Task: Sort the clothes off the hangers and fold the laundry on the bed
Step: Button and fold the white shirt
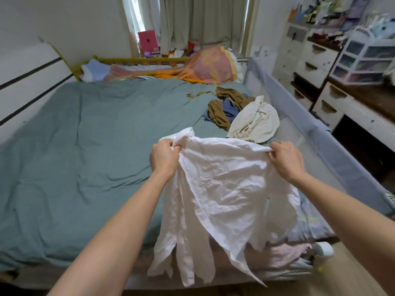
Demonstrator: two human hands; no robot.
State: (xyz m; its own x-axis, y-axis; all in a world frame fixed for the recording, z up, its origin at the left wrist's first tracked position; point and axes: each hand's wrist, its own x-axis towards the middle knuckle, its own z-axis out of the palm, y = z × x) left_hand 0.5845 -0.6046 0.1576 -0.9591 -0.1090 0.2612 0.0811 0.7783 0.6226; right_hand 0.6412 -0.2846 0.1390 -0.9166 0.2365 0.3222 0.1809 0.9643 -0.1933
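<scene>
We hold the white shirt (224,189) up over the bed's (85,146) near edge, left hand (163,159) and right hand (285,160) each pinching its top edge so it hangs flat for folding; unfolded clothes pile (237,112) waits far right.

Home bedroom: bed (85,146) with teal cover, curtained window (203,20), white chest of drawers (310,60), cluttered desk (363,99), plastic drawer organiser (363,60), loose clothes (235,110).
</scene>
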